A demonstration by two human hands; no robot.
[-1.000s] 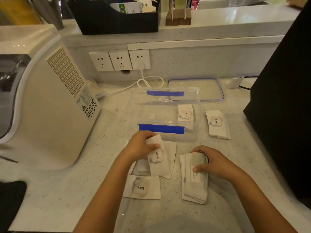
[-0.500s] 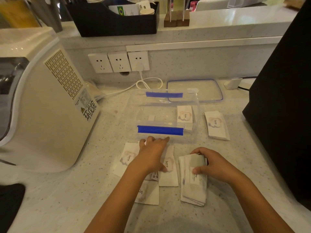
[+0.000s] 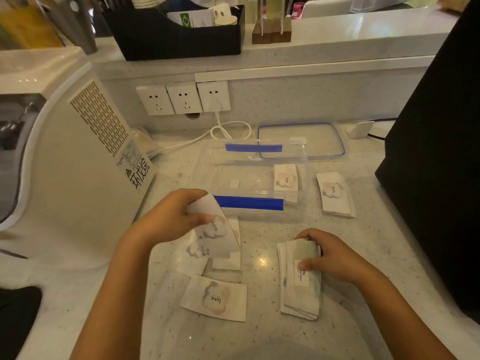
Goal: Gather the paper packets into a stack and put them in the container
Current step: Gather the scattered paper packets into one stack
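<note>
Plainly, this is a sorting moment: the right hand [image 3: 335, 258] presses down on a fanned stack of white paper packets [image 3: 300, 281] lying on the pale speckled stone counter [image 3: 363, 255], thumb and fingers curled over its far end, probably to keep the pile square while more packets are brought to it. The left hand [image 3: 168, 219] pinches a small bunch of white packets printed with a pinkish blot and the word "love" [image 3: 215, 229], lifted off the counter and tilted; I judge it holds two, perhaps three, though the overlap makes the count uncertain. Under that bunch at least two more loose packets [image 3: 226, 261] lie partly hidden, and one single flat packet [image 3: 214, 298] lies nearer the person, apart from the rest. To the right of the container lies another small pile of packets [image 3: 335, 194], well apart from both hands; whether it is one packet or several I cannot tell. The clear rectangular plastic container with two blue clip strips [image 3: 249, 203] stands open just beyond the hands, placed within easy reach for the final drop, and one packet inside it [image 3: 285, 178] already rests at its right end. Its single blue-rimmed clear lid [image 3: 301, 140] lies flat behind it, out of the way. The gathering looks roughly half done, with four groups left outside.
</note>
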